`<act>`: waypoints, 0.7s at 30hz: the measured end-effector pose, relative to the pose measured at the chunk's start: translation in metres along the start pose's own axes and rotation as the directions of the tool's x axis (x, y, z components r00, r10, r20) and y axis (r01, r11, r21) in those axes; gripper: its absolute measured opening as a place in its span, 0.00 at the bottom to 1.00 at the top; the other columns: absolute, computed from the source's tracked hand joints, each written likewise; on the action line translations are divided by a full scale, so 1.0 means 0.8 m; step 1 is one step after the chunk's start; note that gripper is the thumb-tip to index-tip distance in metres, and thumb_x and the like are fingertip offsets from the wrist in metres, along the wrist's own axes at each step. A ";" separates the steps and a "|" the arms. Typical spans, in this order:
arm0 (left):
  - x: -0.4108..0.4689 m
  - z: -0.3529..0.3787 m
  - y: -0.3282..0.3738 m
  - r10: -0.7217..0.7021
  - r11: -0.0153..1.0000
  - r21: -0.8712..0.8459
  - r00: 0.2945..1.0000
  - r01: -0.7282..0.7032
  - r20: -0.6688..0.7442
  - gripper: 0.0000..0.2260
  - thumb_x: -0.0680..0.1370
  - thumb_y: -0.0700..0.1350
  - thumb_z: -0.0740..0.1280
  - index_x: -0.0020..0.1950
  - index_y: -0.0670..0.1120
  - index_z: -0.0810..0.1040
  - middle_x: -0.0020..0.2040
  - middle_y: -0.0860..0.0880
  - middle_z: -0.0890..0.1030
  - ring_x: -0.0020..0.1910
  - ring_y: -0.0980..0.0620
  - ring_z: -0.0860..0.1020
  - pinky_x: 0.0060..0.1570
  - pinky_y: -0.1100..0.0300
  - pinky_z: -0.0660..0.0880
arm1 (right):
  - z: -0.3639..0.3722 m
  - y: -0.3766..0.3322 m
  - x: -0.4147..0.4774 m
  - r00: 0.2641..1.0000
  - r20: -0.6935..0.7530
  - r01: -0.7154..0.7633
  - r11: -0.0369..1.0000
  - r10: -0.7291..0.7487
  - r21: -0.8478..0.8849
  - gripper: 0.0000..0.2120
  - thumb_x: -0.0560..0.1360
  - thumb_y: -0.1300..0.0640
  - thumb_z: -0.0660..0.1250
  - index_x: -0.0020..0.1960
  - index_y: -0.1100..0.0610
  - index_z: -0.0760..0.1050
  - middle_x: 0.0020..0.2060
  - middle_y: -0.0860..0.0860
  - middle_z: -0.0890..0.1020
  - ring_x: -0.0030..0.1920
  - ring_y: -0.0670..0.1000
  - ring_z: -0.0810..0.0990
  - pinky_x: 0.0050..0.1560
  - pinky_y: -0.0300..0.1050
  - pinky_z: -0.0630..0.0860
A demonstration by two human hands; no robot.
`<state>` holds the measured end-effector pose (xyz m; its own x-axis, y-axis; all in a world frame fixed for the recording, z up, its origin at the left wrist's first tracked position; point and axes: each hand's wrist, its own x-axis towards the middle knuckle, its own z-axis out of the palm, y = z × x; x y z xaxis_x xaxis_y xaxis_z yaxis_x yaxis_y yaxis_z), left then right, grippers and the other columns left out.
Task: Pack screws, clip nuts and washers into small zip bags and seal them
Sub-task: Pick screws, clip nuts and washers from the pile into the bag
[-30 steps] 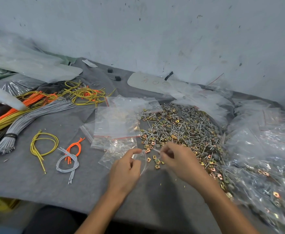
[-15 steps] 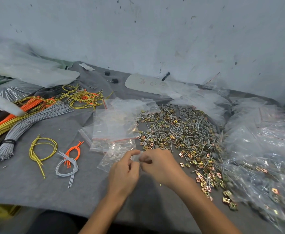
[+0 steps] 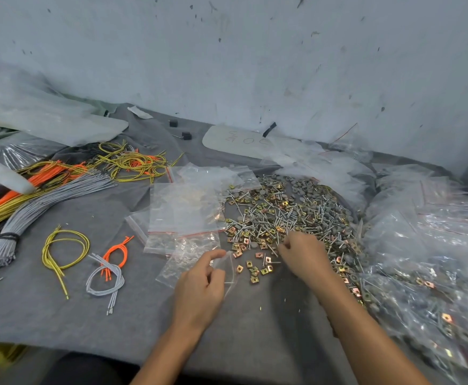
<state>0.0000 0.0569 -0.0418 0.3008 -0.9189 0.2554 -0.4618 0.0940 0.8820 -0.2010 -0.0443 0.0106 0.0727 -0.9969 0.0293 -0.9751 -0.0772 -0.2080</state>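
right fingers (image 3: 288, 245) gone from zip bag (image 3: 229, 273) to screw pile (image 3: 282, 212) — curled, grip unclear; left fingers (image 3: 213, 256) pinch bag

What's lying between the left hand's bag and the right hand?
Head view: a few loose clip nuts and a screw on the grey cloth, between the zip bag and right hand.

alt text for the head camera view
A person's left hand holds a small zip bag while the right hand reaches into a pile of screws, clip nuts and washers on a grey cloth. Empty bags and wire bundles lie to its left, filled bags to its right.
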 end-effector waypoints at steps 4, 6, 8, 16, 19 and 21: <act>0.000 -0.001 0.000 -0.001 1.000 -0.003 1.000 0.001 0.007 0.18 0.72 0.46 0.58 0.58 0.57 0.80 0.25 0.54 0.71 0.25 0.57 0.70 0.29 0.57 0.64 | 0.005 0.006 0.005 0.996 0.092 0.005 0.998 0.001 -0.067 0.15 0.78 0.56 0.64 0.33 0.54 0.68 0.29 0.51 0.73 0.33 0.55 0.74 0.40 0.50 0.79; -0.001 -0.001 0.000 0.002 1.000 0.000 1.000 -0.002 0.009 0.18 0.72 0.47 0.58 0.58 0.57 0.80 0.25 0.54 0.71 0.25 0.56 0.70 0.29 0.58 0.64 | 0.001 0.007 -0.001 0.996 0.084 -0.002 1.000 0.004 -0.023 0.14 0.79 0.56 0.64 0.35 0.54 0.69 0.29 0.49 0.74 0.32 0.52 0.75 0.36 0.47 0.74; 0.000 -0.001 0.000 0.003 1.000 -0.002 1.000 -0.003 0.008 0.18 0.72 0.47 0.58 0.58 0.57 0.80 0.25 0.54 0.72 0.25 0.56 0.70 0.29 0.58 0.64 | -0.003 0.006 -0.013 0.998 0.056 0.005 0.996 -0.011 0.094 0.09 0.79 0.55 0.66 0.40 0.53 0.74 0.33 0.48 0.79 0.35 0.48 0.78 0.36 0.46 0.76; 0.000 -0.001 0.000 0.000 1.000 0.020 1.000 0.000 0.015 0.18 0.72 0.48 0.58 0.57 0.59 0.79 0.26 0.54 0.74 0.27 0.57 0.72 0.31 0.56 0.66 | -0.010 -0.051 -0.097 0.961 0.021 0.227 0.832 -0.275 0.506 0.03 0.72 0.58 0.71 0.42 0.50 0.80 0.34 0.43 0.82 0.38 0.42 0.80 0.41 0.36 0.75; -0.001 -0.003 0.000 0.002 1.000 0.010 1.000 -0.002 0.002 0.18 0.72 0.49 0.57 0.58 0.60 0.79 0.26 0.56 0.73 0.28 0.57 0.72 0.31 0.56 0.67 | 0.001 -0.069 -0.104 0.922 -0.059 0.380 0.865 -0.383 0.328 0.02 0.73 0.57 0.68 0.45 0.51 0.77 0.35 0.42 0.75 0.40 0.46 0.74 0.45 0.45 0.70; -0.001 -0.003 0.000 0.004 1.000 0.008 1.000 -0.004 -0.005 0.18 0.72 0.50 0.57 0.58 0.59 0.79 0.26 0.56 0.73 0.28 0.57 0.72 0.31 0.56 0.67 | 0.002 -0.073 -0.098 0.919 -0.065 0.393 0.888 -0.389 0.239 0.02 0.74 0.55 0.67 0.46 0.52 0.75 0.38 0.44 0.74 0.43 0.50 0.74 0.45 0.47 0.68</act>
<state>0.0017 0.0585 -0.0409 0.3030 -0.9165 0.2614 -0.4694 0.0951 0.8778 -0.1498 0.0383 0.0188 0.4327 -0.8852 0.1711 -0.7873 -0.4635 -0.4067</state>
